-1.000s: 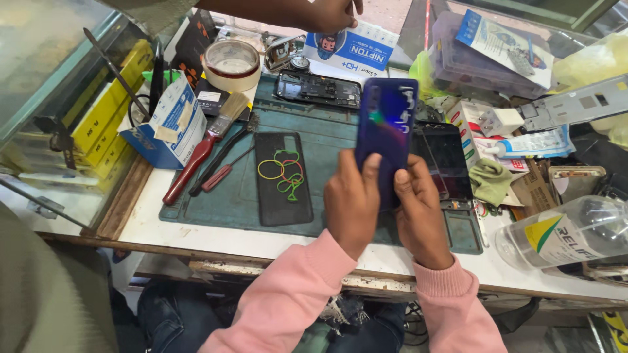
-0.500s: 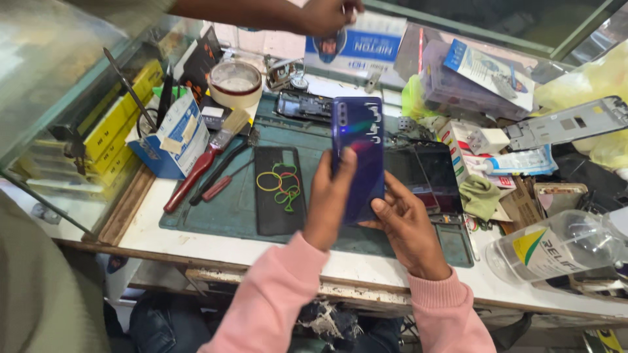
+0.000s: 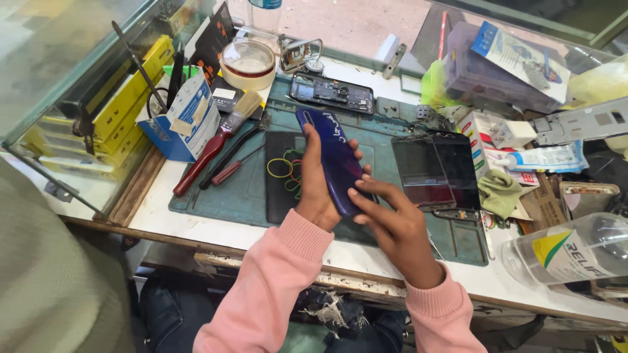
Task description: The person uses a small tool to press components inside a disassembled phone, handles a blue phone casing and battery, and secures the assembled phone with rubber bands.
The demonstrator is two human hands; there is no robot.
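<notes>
Left hand (image 3: pixel 316 196) is wrapped around a glossy blue-purple phone (image 3: pixel 333 157), back side up and tilted over the green work mat (image 3: pixel 386 140). Right hand (image 3: pixel 396 222) has its fingertips (image 3: pixel 356 193) resting on the phone's lower end. Under it lie coloured rubber bands (image 3: pixel 284 171) on a dark panel (some hidden by the wrist). Two dark screens (image 3: pixel 435 171) lie just right.

Open mat (image 3: pixel 366 140) ahead of phone; screen panels (image 3: pixel 435 171) block right, tools (image 3: pixel 222 147) crowd left, seemingly
</notes>
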